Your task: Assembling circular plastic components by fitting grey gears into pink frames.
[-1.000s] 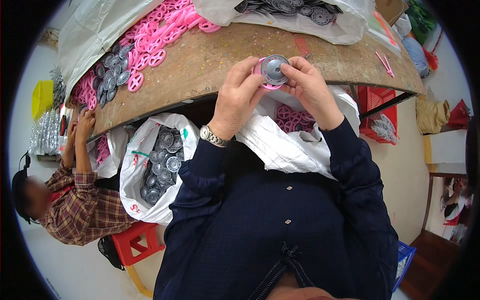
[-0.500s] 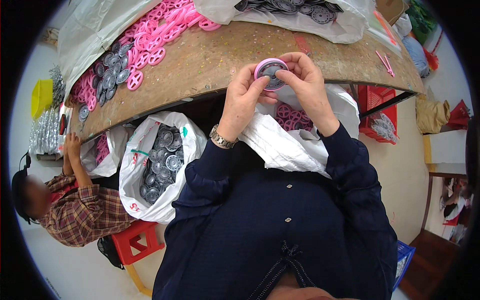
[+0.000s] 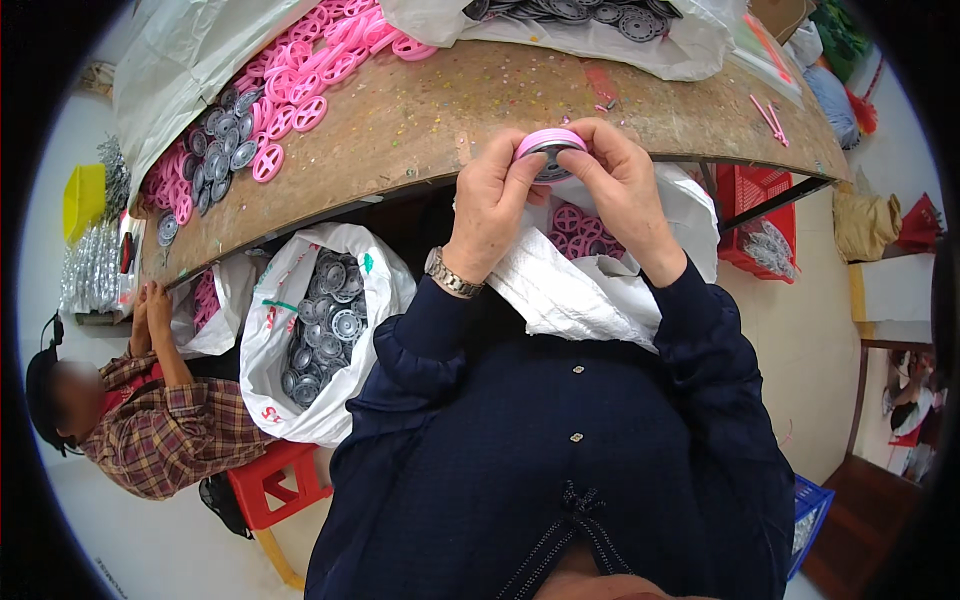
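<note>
Between both hands I hold a small toy wheel (image 3: 550,143), a pink plastic ring with a grey disc set in it, just past the table's front edge. My left hand (image 3: 492,200), with a metal watch at its wrist, grips its left side, the thumb on the grey disc. My right hand (image 3: 625,190) grips the right side, its thumb also pressed on the disc. The wheel's far rim is tilted up, and my fingers hide its back. Below my hands, a white sack (image 3: 575,295) holds pink spoked wheels (image 3: 580,232).
Pink rings (image 3: 310,70) and grey discs (image 3: 215,150) lie heaped on the wooden table (image 3: 400,120). A white sack (image 3: 380,390) of grey discs stands at my left. Beyond it, a co-worker (image 3: 150,410) sits at the table. A red basket (image 3: 755,215) is under the right end.
The wheel has tilted in my hands, so its pink outer rim shows more and its grey face less. My thumbs have moved closer together on the disc.
</note>
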Demonstrator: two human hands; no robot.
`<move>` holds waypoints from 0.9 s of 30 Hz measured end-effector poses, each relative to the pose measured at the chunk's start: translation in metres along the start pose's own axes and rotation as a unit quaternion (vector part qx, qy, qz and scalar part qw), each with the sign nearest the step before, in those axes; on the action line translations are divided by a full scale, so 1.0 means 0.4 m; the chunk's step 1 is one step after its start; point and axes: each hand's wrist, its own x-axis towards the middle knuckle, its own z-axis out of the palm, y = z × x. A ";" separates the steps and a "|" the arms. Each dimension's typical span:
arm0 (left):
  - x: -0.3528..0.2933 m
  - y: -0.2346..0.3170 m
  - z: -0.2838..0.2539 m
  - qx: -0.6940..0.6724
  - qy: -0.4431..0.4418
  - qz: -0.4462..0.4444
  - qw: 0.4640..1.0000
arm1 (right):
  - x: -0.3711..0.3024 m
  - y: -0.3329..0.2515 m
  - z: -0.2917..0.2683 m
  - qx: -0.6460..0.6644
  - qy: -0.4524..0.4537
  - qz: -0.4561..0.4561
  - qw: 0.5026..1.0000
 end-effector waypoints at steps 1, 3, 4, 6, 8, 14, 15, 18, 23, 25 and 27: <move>-0.001 -0.004 0.001 0.000 0.000 0.000 1.000 | -0.004 0.001 0.004 0.000 0.001 0.001 1.000; -0.004 -0.013 0.002 0.096 0.012 0.050 0.994 | -0.010 0.004 0.013 -0.006 0.042 -0.017 0.999; -0.007 -0.015 0.003 0.097 0.013 0.050 0.994 | -0.012 0.005 0.011 -0.005 0.040 -0.017 0.999; -0.011 -0.018 0.004 0.096 0.021 0.032 0.995 | -0.013 0.010 0.004 -0.030 0.009 0.000 1.000; -0.003 -0.013 0.009 0.076 0.007 0.011 0.997 | -0.013 0.023 -0.004 -0.020 0.013 0.010 1.000; -0.005 0.006 0.005 0.078 -0.038 -0.032 0.996 | 0.002 0.033 -0.017 0.040 -0.015 0.035 0.998; -0.005 0.007 0.001 0.075 -0.051 -0.054 0.994 | 0.004 0.034 -0.018 0.063 -0.038 0.048 0.996; -0.011 -0.001 0.001 0.060 -0.040 -0.045 0.996 | -0.001 0.026 -0.004 0.007 -0.052 0.050 0.997; -0.016 -0.018 -0.004 0.171 -0.036 0.058 0.983 | -0.008 0.027 0.000 0.066 -0.050 0.047 0.995; -0.018 -0.011 -0.001 0.159 -0.039 0.034 0.986 | -0.011 0.024 0.001 0.067 -0.043 0.040 0.996; -0.016 -0.007 -0.002 0.155 -0.039 0.029 0.987 | -0.009 0.026 -0.005 0.062 -0.049 0.070 0.994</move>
